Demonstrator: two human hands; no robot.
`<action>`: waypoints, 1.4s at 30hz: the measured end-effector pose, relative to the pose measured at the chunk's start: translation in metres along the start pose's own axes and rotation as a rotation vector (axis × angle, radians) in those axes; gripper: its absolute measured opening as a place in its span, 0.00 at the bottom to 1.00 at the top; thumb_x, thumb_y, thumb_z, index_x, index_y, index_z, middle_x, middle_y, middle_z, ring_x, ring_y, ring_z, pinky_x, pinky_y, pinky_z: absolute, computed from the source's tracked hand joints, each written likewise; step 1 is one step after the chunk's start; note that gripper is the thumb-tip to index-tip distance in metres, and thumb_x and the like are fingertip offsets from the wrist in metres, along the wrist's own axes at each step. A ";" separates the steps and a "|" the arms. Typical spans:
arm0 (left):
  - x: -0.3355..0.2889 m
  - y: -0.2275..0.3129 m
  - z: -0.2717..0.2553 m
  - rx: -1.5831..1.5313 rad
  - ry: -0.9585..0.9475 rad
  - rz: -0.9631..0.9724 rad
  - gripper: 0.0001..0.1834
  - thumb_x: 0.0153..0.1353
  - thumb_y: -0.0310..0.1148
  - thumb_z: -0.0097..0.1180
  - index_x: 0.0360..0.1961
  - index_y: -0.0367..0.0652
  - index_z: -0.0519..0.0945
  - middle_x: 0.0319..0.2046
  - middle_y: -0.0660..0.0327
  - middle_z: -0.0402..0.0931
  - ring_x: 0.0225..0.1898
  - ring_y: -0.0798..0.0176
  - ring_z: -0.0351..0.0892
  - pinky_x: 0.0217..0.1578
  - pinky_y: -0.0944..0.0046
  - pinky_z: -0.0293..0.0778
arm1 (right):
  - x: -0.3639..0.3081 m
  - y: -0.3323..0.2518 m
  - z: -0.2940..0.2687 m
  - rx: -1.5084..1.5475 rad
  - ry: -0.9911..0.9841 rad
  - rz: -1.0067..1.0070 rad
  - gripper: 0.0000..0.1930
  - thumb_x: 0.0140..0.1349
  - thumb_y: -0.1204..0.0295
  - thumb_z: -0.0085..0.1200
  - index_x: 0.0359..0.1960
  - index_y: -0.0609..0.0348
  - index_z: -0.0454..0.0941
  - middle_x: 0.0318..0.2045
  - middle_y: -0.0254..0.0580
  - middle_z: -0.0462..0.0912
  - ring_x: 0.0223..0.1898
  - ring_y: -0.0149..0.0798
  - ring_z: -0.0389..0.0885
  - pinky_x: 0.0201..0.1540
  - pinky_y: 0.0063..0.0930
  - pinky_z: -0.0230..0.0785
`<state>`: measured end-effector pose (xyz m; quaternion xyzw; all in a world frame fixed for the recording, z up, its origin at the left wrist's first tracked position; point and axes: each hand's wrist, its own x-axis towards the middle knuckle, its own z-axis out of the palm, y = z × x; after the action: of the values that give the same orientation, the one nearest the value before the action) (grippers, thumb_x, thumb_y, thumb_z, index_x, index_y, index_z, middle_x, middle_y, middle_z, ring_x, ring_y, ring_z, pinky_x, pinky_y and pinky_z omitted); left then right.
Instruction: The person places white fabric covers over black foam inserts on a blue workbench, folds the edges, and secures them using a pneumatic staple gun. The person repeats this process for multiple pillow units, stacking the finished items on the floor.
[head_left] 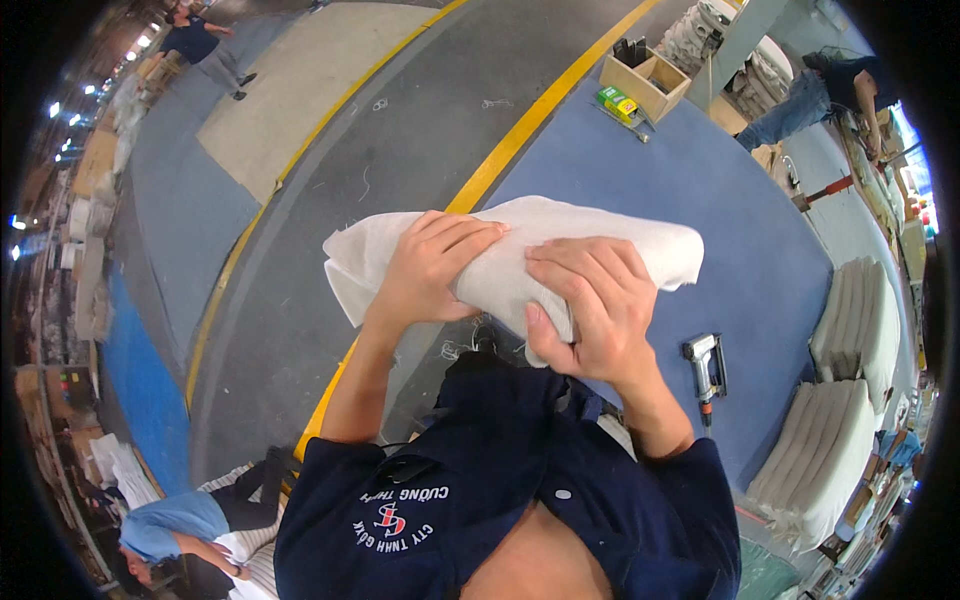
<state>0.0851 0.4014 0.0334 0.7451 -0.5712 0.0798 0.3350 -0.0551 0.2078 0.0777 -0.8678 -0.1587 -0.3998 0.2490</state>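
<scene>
Both my hands grip a white fabric-covered cushion (510,272), raised in front of my body with its long side running left to right. My left hand (430,268) lies over its left part, fingers curved across the top and thumb at the near edge. Farther right, my right hand (598,300) presses on the cloth with bent fingers, its thumb toward the near side. The cushion's underside is hidden. On the blue surface (745,255) to the right, a nail or staple gun (707,365) lies with its hose attached, touched by neither hand.
A wooden box (655,92) and a green-and-yellow packet (617,102) sit at the far end of the blue surface. White cushions stand in stacks (855,325) along the right. Other people are at the far left (195,45), far right (845,90) and lower left (180,530).
</scene>
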 end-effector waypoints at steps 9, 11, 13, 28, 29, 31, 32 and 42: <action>-0.021 -0.012 -0.023 0.057 -0.159 -0.126 0.48 0.44 0.40 0.78 0.69 0.47 0.72 0.65 0.55 0.76 0.66 0.47 0.73 0.66 0.47 0.65 | -0.008 0.017 -0.043 -0.111 0.096 0.319 0.34 0.48 0.54 0.71 0.56 0.55 0.79 0.56 0.45 0.82 0.57 0.48 0.81 0.61 0.46 0.65; -0.040 0.001 -0.027 0.194 -0.209 -0.218 0.50 0.45 0.42 0.78 0.71 0.48 0.69 0.68 0.55 0.72 0.69 0.45 0.68 0.67 0.44 0.62 | -0.029 0.032 -0.061 -0.177 0.193 0.457 0.34 0.50 0.53 0.71 0.57 0.55 0.78 0.59 0.48 0.80 0.62 0.51 0.77 0.64 0.48 0.62; -0.039 0.005 -0.023 0.292 -0.215 -0.212 0.52 0.44 0.42 0.78 0.72 0.46 0.67 0.69 0.54 0.70 0.70 0.45 0.67 0.68 0.44 0.59 | -0.052 0.048 -0.075 -0.039 0.284 0.635 0.33 0.57 0.53 0.68 0.61 0.57 0.77 0.65 0.54 0.74 0.68 0.54 0.71 0.70 0.49 0.57; -0.005 -0.083 0.014 0.302 -0.002 -0.112 0.33 0.49 0.26 0.62 0.61 0.38 0.74 0.54 0.48 0.76 0.58 0.40 0.73 0.58 0.46 0.66 | -0.172 0.032 -0.090 -0.054 -0.082 0.636 0.59 0.37 0.62 0.80 0.75 0.52 0.60 0.74 0.51 0.65 0.74 0.54 0.62 0.74 0.54 0.51; -0.010 -0.099 0.013 0.281 0.047 -0.134 0.34 0.49 0.26 0.62 0.61 0.37 0.73 0.55 0.47 0.76 0.58 0.39 0.73 0.59 0.47 0.66 | -0.164 0.039 -0.074 0.035 -0.033 0.570 0.53 0.41 0.64 0.78 0.73 0.51 0.64 0.71 0.50 0.69 0.72 0.53 0.66 0.72 0.52 0.55; -0.015 -0.112 0.011 0.054 0.083 -0.212 0.35 0.51 0.24 0.60 0.64 0.34 0.71 0.58 0.44 0.77 0.59 0.38 0.74 0.64 0.51 0.66 | -0.152 0.040 -0.056 0.072 0.005 0.517 0.46 0.44 0.66 0.75 0.69 0.51 0.69 0.66 0.48 0.75 0.67 0.52 0.72 0.68 0.50 0.60; -0.014 -0.116 0.013 -0.001 0.091 -0.254 0.34 0.52 0.24 0.59 0.64 0.34 0.71 0.58 0.45 0.76 0.59 0.38 0.74 0.64 0.51 0.66 | -0.144 0.039 -0.050 0.028 -0.007 0.518 0.44 0.43 0.67 0.74 0.67 0.52 0.70 0.63 0.47 0.77 0.65 0.52 0.73 0.66 0.50 0.61; -0.071 -0.113 -0.054 -1.398 0.133 -1.084 0.43 0.67 0.50 0.49 0.79 0.52 0.48 0.77 0.47 0.48 0.73 0.42 0.58 0.64 0.32 0.63 | -0.077 0.003 0.010 -0.278 -0.097 0.435 0.42 0.39 0.61 0.76 0.60 0.51 0.71 0.47 0.40 0.78 0.51 0.47 0.78 0.52 0.47 0.66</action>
<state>0.1777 0.5037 -0.0075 0.5320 -0.0372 -0.4137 0.7378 -0.0959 0.2051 0.0122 -0.9256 0.0764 -0.3125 0.1995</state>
